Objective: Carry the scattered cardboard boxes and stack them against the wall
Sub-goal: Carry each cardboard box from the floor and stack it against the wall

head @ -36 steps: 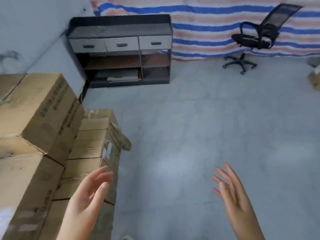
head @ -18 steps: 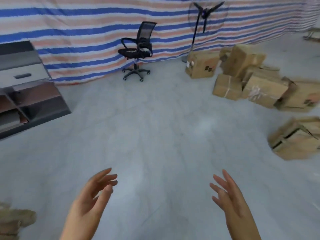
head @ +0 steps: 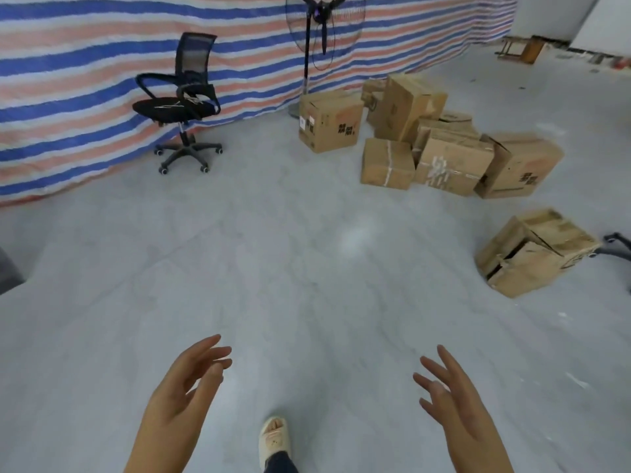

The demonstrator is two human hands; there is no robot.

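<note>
Several brown cardboard boxes lie in a loose heap on the grey floor at the back right, among them an upright printed box (head: 329, 121), a small taped box (head: 386, 163) and a wider taped box (head: 452, 165). A battered box (head: 532, 250) lies tipped on its own, nearer me at the right. My left hand (head: 184, 390) and my right hand (head: 454, 401) hang empty at the bottom of the view, fingers loosely spread, palms facing each other, far from every box.
A black office chair (head: 181, 104) stands by the striped tarp wall (head: 85, 80) at the back left. A tall floor fan (head: 321, 32) rises behind the boxes. My foot in a pale slipper (head: 273, 438) steps between my hands. A chair base (head: 618, 247) pokes in at the right edge.
My view has swung right, away from the stacked boxes and the cabinet, onto the scattered boxes, which are nearer now. Both hands stay empty and keep their pose.
</note>
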